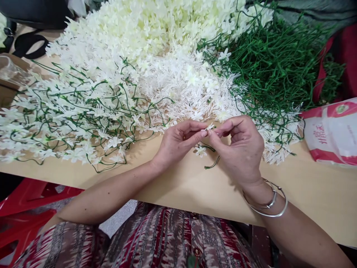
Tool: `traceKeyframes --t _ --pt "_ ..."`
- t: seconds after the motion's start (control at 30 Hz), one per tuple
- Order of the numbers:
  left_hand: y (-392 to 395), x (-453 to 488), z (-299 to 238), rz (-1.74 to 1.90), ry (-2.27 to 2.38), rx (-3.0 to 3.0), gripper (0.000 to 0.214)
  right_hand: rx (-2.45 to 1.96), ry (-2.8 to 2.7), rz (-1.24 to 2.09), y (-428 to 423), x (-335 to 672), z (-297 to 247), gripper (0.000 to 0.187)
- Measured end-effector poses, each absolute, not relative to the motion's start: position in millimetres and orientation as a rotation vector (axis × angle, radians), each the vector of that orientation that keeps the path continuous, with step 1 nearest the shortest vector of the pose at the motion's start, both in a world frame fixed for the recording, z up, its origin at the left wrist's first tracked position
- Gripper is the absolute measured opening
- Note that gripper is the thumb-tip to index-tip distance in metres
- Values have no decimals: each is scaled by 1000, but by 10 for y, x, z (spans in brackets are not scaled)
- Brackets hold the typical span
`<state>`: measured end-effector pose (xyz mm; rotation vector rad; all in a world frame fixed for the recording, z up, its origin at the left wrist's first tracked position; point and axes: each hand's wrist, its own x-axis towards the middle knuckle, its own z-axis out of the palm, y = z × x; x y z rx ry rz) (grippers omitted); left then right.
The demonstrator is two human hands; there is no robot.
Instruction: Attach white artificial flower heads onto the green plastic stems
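Observation:
My left hand and my right hand meet at the fingertips over the front of the table. Both are closed in a pinch on a small white artificial flower, partly hidden by the fingers. Below them a green plastic stem and another white flower show; whether they join the pinched flower I cannot tell. Just beyond my hands lies a heap of thin white stamen pieces. To the left are white flowers on green stems.
A big pile of loose cream petals covers the back of the table. Bare green stems are heaped at the back right, near a red and white packet. A black bag is at the back left, red stools below.

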<state>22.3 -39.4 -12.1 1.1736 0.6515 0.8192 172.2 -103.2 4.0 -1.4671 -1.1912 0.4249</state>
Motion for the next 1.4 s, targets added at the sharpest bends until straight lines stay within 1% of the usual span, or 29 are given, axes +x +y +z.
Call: traceKeyframes --t 0.1,0.37,0.53,0.63,0.73,0.87,0.93,1.03,1.07,1.13,1.23,1.3,1.4 --pt "-372 208 -116 805 649 1164 32 -1437 -1185 466 -1024 1724 48 26" --pt "-378 208 -90 796 662 1132 37 -1442 -1161 427 -1008 1748 33 27" --pt "-395 202 -122 842 677 1296 37 -1412 -1148 508 -1014 1738 49 26" --pt "-402 191 -110 897 702 1499 32 -1385 -1134 582 -1024 1767 43 25" --pt "-400 181 -69 947 683 1709 24 -1408 -1210 586 -1030 1837 28 22" --pt "-411 175 -34 998 545 1841 14 -1364 -1338 557 -1006 1940 24 12" --pt "-428 172 -34 988 505 1829 18 -1300 -1340 564 -983 1979 28 8" --pt "-444 163 -51 978 513 1821 28 -1232 -1289 554 -943 2036 21 12" --pt "-442 157 -60 990 529 1860 27 -1219 -1256 542 -931 2057 11 14" --pt "-427 139 -77 1021 556 2020 18 -1219 -1178 519 -907 2102 -15 16" --pt "-399 104 -93 986 524 2287 8 -1242 -1109 498 -878 2153 -33 20" --pt "-385 87 -94 928 497 2389 8 -1249 -1109 478 -863 2166 -19 23" --pt "-379 100 -102 821 541 2483 13 -1254 -1112 435 -849 2168 9 26"
